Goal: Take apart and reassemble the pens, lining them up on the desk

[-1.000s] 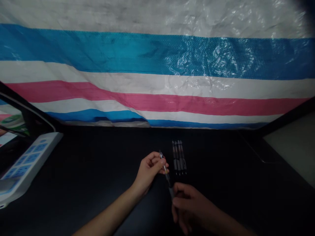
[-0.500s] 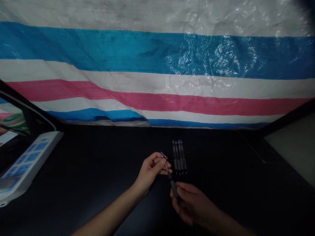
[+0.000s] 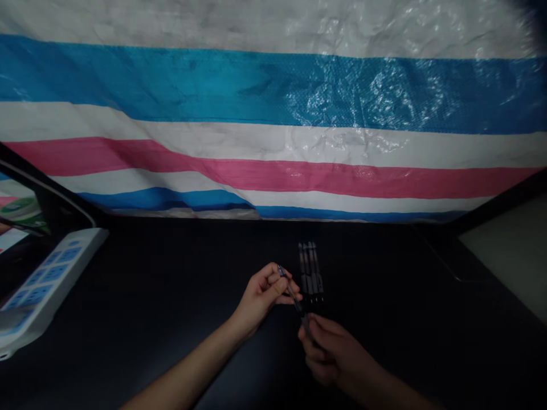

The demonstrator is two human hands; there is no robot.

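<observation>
A slim pen [image 3: 298,307] with a clear barrel and a dark grip slants between my two hands above the black tabletop. My left hand [image 3: 265,291] pinches its upper, far end between thumb and fingers. Lower down, my right hand [image 3: 331,348] is closed round the dark grip, and its fingers hide the near end. Just beyond the held pen, several similar pens [image 3: 311,267] lie side by side in a row, dark grips toward me. Dim light blurs the finer detail of the pens.
A white power strip [image 3: 55,270] with blue socket faces lies along the left edge of the black table [image 3: 171,273]. Behind the table hangs a striped plastic sheet [image 3: 273,85]. A pale surface [image 3: 508,256] borders the table at right.
My right hand has shifted slightly right and its fingers have closed further round the pen's grip. My left hand keeps its pinch in nearly the same place.
</observation>
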